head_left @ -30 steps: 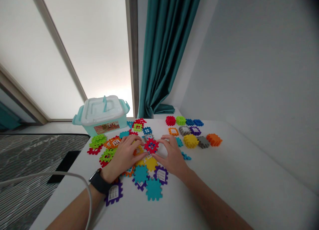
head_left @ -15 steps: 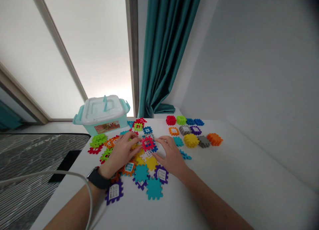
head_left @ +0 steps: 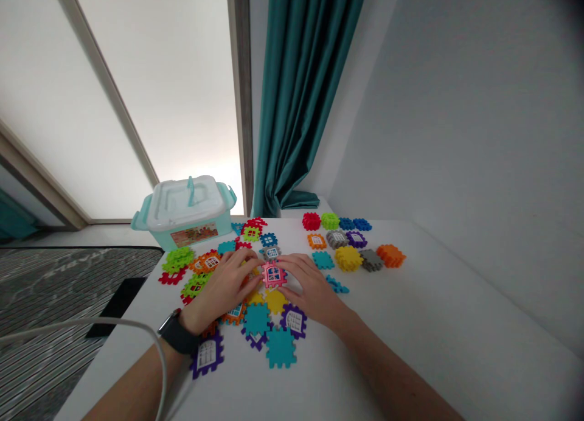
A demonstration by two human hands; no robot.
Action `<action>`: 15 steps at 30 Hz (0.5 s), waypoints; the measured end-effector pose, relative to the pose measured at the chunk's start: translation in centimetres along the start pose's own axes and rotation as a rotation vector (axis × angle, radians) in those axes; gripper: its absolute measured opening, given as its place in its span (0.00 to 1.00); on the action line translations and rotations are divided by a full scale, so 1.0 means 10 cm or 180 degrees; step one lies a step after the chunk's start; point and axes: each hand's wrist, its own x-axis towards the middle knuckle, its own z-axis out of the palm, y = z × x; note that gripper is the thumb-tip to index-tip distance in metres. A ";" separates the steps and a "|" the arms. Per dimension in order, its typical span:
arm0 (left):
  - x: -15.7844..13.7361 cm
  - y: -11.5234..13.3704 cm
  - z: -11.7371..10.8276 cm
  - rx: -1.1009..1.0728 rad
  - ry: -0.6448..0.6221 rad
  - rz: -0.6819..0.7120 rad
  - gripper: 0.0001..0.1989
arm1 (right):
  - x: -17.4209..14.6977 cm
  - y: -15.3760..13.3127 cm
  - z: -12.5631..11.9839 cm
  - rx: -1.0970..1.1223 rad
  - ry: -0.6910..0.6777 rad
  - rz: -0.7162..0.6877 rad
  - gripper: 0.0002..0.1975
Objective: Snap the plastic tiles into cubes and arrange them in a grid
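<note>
Between my two hands, above the loose pile, is a pink toothed building tile (head_left: 274, 275) with a window pattern. My left hand (head_left: 233, 276) pinches its left edge, and a dark watch is on that wrist. Fingers and thumb of my right hand (head_left: 309, 285) hold the same tile from the right. Around and under my hands lie mixed tiles: a teal tile (head_left: 257, 319), a yellow tile (head_left: 276, 301), a purple window tile (head_left: 294, 320) and an orange window tile (head_left: 235, 313). Part of the pile is hidden beneath my left hand.
Right of my hands stand stacks of tiles sorted by colour, among them a yellow stack (head_left: 349, 258), an orange stack (head_left: 391, 255) and a red stack (head_left: 311, 221). A lidded turquoise box (head_left: 191, 211) stands at the back left. A pale cable (head_left: 137, 325) crosses my left forearm.
A red tile was between my fingers before; now a pink window tile shows there, a little nearer to me. The fingers of my right hand have closed in on its edge.
</note>
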 end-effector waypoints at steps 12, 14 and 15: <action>-0.01 0.04 0.02 0.0159 0.0256 0.0152 0.19 | -0.01 -0.03 -0.01 -0.0277 0.0122 -0.0081 0.19; 0.00 0.05 0.02 0.0269 0.0339 0.0221 0.19 | -0.01 -0.04 -0.02 -0.0408 0.0135 -0.0102 0.18; 0.01 0.05 0.02 0.0338 0.0372 0.0264 0.19 | -0.01 -0.04 -0.02 -0.0467 0.0134 -0.0109 0.17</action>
